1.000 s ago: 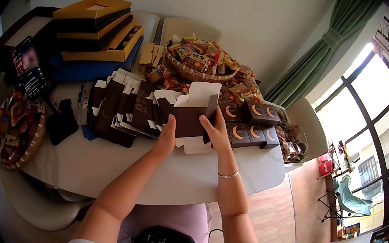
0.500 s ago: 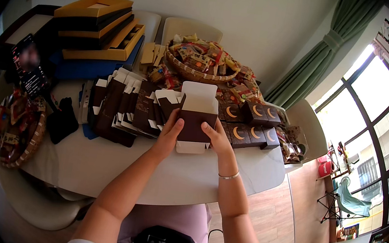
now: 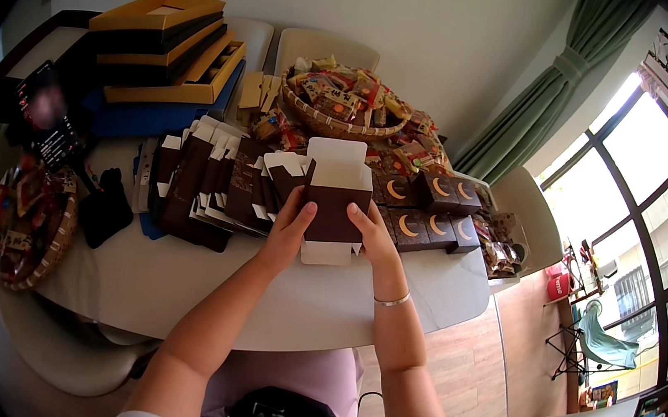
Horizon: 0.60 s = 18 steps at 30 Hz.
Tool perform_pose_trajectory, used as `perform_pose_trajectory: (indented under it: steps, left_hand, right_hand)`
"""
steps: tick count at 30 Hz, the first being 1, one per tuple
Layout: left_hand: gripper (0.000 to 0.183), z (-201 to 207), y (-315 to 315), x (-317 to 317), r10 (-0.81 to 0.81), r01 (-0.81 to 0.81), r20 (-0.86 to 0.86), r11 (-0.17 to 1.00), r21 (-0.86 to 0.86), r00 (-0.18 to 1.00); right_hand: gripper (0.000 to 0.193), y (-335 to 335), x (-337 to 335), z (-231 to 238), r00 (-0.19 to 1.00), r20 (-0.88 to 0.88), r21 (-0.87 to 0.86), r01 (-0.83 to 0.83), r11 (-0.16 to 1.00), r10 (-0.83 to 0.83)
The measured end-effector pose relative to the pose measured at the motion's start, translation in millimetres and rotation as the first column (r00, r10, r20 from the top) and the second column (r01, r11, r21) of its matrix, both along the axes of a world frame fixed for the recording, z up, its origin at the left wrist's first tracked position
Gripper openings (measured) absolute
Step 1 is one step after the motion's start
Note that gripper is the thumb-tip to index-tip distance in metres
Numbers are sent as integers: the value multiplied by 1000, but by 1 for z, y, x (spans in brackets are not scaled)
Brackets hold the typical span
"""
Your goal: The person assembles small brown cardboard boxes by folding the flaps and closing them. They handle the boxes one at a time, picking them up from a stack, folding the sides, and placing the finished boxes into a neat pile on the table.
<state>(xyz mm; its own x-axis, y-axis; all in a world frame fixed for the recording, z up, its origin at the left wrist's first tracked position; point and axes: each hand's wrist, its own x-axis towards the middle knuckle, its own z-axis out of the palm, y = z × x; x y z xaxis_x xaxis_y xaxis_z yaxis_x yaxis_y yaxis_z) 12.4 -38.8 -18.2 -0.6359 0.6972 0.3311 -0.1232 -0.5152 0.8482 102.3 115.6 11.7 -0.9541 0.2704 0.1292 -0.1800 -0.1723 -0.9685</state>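
Between my two hands, over the table, is a dark brown cardboard box [image 3: 336,213] with its white-lined flaps standing out at the top and bottom. My left hand [image 3: 289,228] grips its left side, thumb on the front face. From the right, my right hand [image 3: 373,232] holds it the same way, a bangle on that wrist. Left of the box lie several flattened brown cartons [image 3: 202,184] with white flaps, overlapping in a row. On the right, folded brown boxes [image 3: 430,229] with a crescent design stand together.
A wicker basket [image 3: 342,126] heaped with wrapped snacks stands behind, and another basket [image 3: 31,234] is at the left. Yellow and black box trays [image 3: 166,46] are stacked at the back left. A phone [image 3: 49,115] stands near the left edge of the white table [image 3: 270,317].
The box and both hands hold nearly the same place and grip. The whole view has shifted very slightly.
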Motion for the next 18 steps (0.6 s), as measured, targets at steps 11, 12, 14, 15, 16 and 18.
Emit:
perform_pose_trajectory:
  steps: [11,12,14,15,16,18]
  left_hand:
    - [47,9,-4,5,-20,18,-63,999,-27,998]
    - [44,9,-4,6,-31,30,-65,999,-22,997]
    - [44,6,-2,7,-26,22,-128,999,-31,991]
    - [44,5,-1,8,-23,18,-160,999,-36,987]
    - [44,5,-2,8,-24,19,-167,999,-31,986]
    - [44,5,-1,9,-31,28,-181,999,-22,983]
  right_hand:
    - [56,5,-1,-1,992,-115,-179,36,983,-57]
    - [54,7,-2,0,987,-153,-241,11,970,-50]
    - [52,8,-2,5,988,-149,-332,-8,943,-44]
    - [53,8,-2,7,988,-147,-376,-18,926,-41]
    - [49,6,-3,9,990,-122,-411,9,911,-65]
    - [45,6,-3,8,992,-75,-429,60,901,-102]
